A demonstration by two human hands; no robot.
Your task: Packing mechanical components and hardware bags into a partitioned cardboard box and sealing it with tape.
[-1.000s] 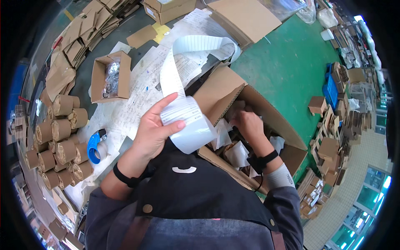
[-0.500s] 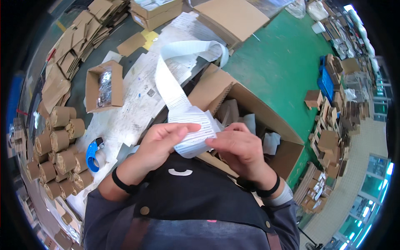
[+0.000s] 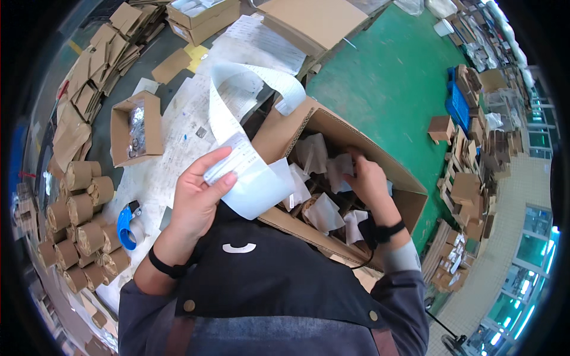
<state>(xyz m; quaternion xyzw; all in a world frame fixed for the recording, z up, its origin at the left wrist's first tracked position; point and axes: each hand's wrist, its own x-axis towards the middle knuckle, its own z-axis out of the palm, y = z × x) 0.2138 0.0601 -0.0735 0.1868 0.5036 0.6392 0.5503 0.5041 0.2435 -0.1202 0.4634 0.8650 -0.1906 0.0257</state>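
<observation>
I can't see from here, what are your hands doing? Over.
Left hand holds label strip. Right hand down in open carton, among white packets. Nothing blocking.

You have two hands in view, one long strip of white labels (image 3: 237, 142), one large open carton (image 3: 350, 184) (several white-wrapped pieces inside, too jumbled to count), one small open box (image 3: 135, 127), one blue tape dispenser (image 3: 126, 225).

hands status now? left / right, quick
Left hand: closed on the white label strip, thumb on top.
Right hand: inside the open cardboard box, among white-wrapped items; whether it grips anything cannot be told.
</observation>
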